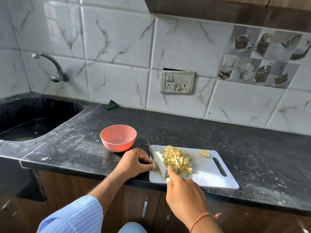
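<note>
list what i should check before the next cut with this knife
1. Right hand grips the knife handle: ok.
2. Left hand fingertips clear of the blade: not ok, they sit right beside it.
3. Piece under the left fingers big enough to hold: cannot tell, mostly hidden.
4. Cutting board fully on the counter: cannot tell, it lies at the front edge.
5. Bowl empty, beside the board: ok.

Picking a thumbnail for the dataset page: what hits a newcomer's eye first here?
The heap of yellow diced pieces in the middle of the white cutting board, at the front edge of the dark counter. Next, the knife gripped by the right hand, its blade down at the board's left end, where the left hand pinches a small piece. The pink bowl stands just behind the left hand.
</note>
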Tool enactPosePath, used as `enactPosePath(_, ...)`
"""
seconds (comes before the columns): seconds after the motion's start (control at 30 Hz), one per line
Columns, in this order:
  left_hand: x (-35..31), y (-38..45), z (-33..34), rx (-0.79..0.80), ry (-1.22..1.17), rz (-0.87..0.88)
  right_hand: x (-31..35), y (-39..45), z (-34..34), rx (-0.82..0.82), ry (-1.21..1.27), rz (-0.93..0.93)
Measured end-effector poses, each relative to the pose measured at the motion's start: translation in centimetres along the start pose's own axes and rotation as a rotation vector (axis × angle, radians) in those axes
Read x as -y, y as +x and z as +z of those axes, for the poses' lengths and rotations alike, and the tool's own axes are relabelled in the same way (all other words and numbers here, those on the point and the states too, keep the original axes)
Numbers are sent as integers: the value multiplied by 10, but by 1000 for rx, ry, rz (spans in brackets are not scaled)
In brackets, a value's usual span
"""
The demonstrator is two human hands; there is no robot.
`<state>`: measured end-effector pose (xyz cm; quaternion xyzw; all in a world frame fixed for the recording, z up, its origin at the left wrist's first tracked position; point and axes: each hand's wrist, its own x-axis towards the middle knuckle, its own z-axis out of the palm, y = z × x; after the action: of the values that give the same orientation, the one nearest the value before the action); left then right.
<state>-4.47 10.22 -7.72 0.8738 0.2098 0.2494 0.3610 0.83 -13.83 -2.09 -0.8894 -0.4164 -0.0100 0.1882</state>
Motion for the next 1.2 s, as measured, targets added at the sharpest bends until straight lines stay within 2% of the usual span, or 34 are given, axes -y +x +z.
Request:
enactPosePath(0.33,-5,-2,-1,-11,3,8,18,20,13,65,-180,0)
enactPosePath(0.6,-4,-1,-1,-8,28,-3,-2,-4,7,28,-86,-1)
enactPosePath(1.0,-12,-3,-2,-17,-2,-31,-18,14,6,-40,107,2)
enactPosePath(1.13,-21,0,-8,-44,-169,-156,-31,25,1,-58,169,32)
enactPosePath(1.2,-30,6,-6,-151,-337,-273,-36,29,-6,-58,272,51)
